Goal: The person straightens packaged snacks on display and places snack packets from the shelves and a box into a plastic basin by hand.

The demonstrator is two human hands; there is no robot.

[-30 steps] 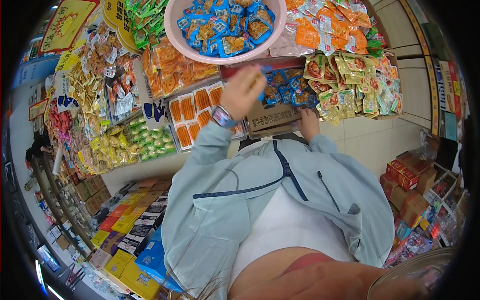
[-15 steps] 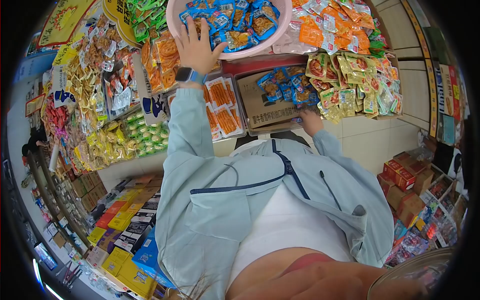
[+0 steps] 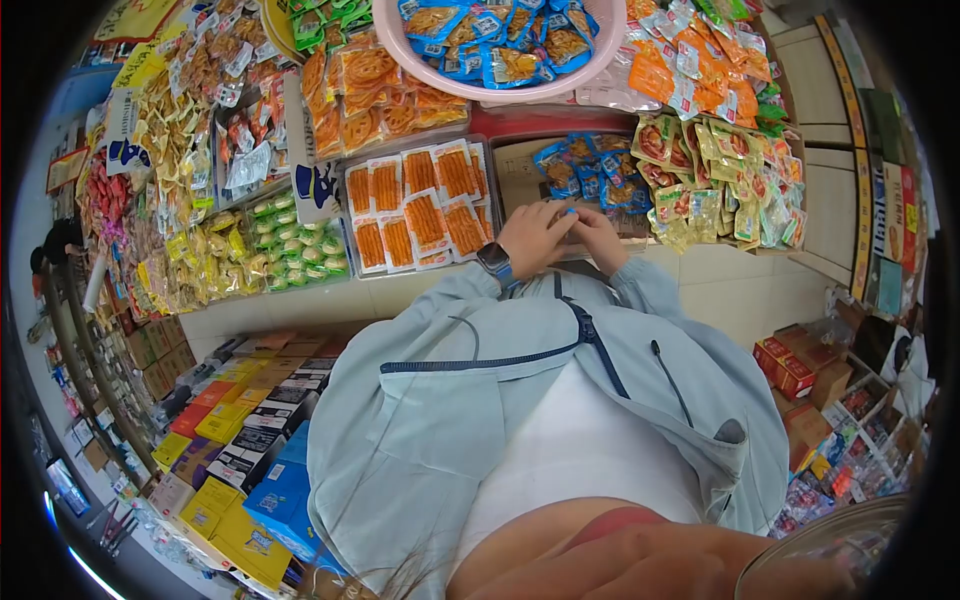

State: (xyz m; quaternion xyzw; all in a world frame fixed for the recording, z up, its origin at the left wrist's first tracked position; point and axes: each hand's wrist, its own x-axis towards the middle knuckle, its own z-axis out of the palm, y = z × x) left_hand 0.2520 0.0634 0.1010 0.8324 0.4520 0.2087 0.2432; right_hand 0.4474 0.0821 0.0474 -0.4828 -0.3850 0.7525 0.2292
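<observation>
My left hand [image 3: 533,238], with a smartwatch [image 3: 494,262] at its wrist, meets my right hand [image 3: 600,241] above the near edge of a cardboard-lined tray [image 3: 520,162]. The fingers of both hands are closed and drawn together. A tiny blue spot shows between the fingertips; what they hold, if anything, is hidden. Just beyond, small blue snack packets [image 3: 596,172] lie in the tray. Left of my hands, clear packets of orange snack sticks [image 3: 425,217] fill another tray. A pink basin [image 3: 617,35] full of blue snack packets [image 3: 513,65] stands farther back.
Yellow-green snack packets [image 3: 690,213] and orange pouches [image 3: 700,65] are heaped to the right. Green-and-white wrapped snacks [image 3: 300,243] and other bagged snacks lie to the left. Stacked boxes [image 3: 240,525] stand behind at lower left, red cartons [image 3: 783,368] at lower right.
My left hand has left the pink basin's rim and come down to my right hand. My right hand has shifted slightly left, and my view has shifted a little.
</observation>
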